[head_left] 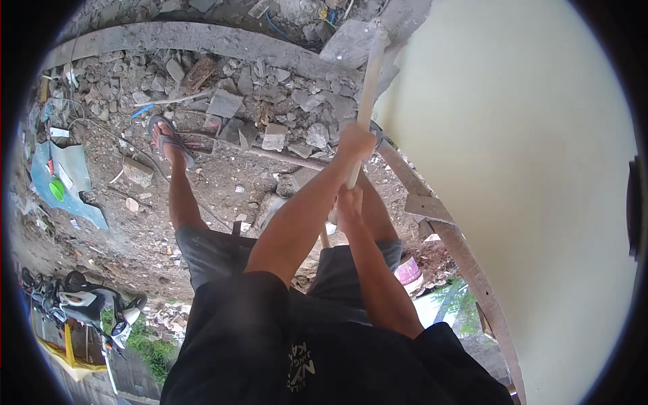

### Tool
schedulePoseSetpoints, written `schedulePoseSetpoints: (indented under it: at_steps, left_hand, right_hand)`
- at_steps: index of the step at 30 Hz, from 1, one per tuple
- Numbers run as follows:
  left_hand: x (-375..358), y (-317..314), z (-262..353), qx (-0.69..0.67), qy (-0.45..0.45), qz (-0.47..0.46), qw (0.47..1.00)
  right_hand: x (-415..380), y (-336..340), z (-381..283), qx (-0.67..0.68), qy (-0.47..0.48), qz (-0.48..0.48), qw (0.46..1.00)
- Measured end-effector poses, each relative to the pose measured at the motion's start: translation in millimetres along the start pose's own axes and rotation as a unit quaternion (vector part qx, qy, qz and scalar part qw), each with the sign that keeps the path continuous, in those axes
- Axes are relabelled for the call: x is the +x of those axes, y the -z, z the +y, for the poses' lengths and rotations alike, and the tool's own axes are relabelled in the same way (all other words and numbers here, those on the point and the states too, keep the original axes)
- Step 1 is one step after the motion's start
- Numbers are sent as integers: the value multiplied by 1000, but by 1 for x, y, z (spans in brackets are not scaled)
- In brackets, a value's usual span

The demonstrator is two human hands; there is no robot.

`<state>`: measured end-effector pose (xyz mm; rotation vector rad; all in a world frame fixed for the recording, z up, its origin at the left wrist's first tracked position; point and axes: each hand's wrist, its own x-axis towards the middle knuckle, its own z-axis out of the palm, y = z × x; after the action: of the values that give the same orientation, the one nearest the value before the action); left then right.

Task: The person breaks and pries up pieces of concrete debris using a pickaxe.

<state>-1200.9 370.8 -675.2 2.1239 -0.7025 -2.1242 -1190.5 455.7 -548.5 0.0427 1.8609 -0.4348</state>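
Observation:
Both of my hands grip a long pale wooden handle point(370, 84) that slants upward in the head view. My left hand point(356, 142) is closed around it higher up, and my right hand point(349, 204) is wrapped around it lower down, close to my legs. The handle's far end reaches a grey concrete slab point(352, 44) beside the wall. Whether a tool head sits on that end, I cannot make out. Part of the handle is hidden behind my fingers.
Broken concrete point(226, 103) and rubble cover the ground around my sandalled foot point(169, 140). A cream wall point(506, 169) rises close on the right, with a wooden plank point(466, 263) along its edge. A pink bucket point(408, 271) and a motorbike point(88, 300) stand lower down.

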Motion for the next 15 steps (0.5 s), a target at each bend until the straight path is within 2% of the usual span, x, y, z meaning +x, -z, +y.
schedulePoseSetpoints:
  at_steps: [1, 3, 4, 6, 7, 8, 10, 11, 13, 14, 15]
  left_hand:
    - [-7, 9, 17, -2, -16, 7, 1000]
    - [-18, 5, 42, -7, -24, 45, 999]
    - [-21, -3, 41, -6, -12, 33, 999]
    - [-4, -5, 44, -65, -12, -60, 996]
    - [-1, -4, 55, -68, -34, -62, 995]
    - [-2, -1, 71, -71, -55, -62, 994]
    - [-7, 4, 103, -57, -116, -9, 992]
    - [-12, 7, 109, -55, -109, -14, 992]
    - [-17, 12, 114, -57, -127, -15, 990]
    - [-23, 18, 104, -51, -108, -39, 992]
    - [-27, 24, 89, -46, -94, -61, 993]
  right_hand:
    - [1, 3, -5, 2, 16, -6, 1000]
    - [11, 21, -21, -24, -21, -29, 999]
    - [9, 33, -17, -25, -33, -18, 999]
    - [25, 38, -15, -63, 48, -2, 997]
    - [33, 39, -18, -59, 81, 6, 995]
    - [36, 36, -29, -58, 73, 7, 996]
    - [38, 26, -61, -47, 136, 18, 989]
    - [40, 25, -63, -48, 129, 22, 990]
    - [40, 20, -63, -29, 162, 13, 986]
    - [39, 25, -44, -29, 158, 15, 987]
    - [40, 36, -14, -33, 104, -5, 994]
